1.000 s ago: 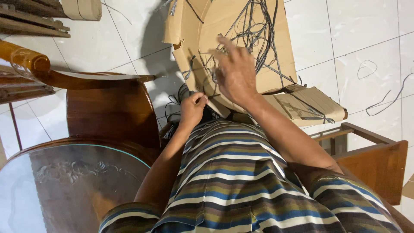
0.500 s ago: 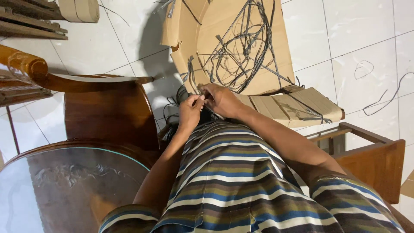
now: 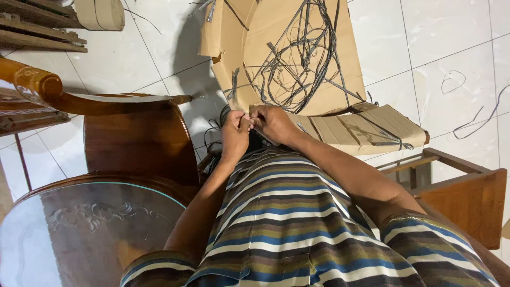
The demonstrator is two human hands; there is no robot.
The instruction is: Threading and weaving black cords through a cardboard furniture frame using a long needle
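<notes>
Both hands meet just below the cardboard box [image 3: 297, 58]: left hand [image 3: 235, 130] and right hand [image 3: 272, 123], fingers pinching a thin dark strand [image 3: 249, 118] between them.

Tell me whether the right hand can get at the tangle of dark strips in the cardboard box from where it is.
Probably yes: the right hand sits at the box's open edge, the strips lie uncovered just beyond, and nothing stands between.
</notes>
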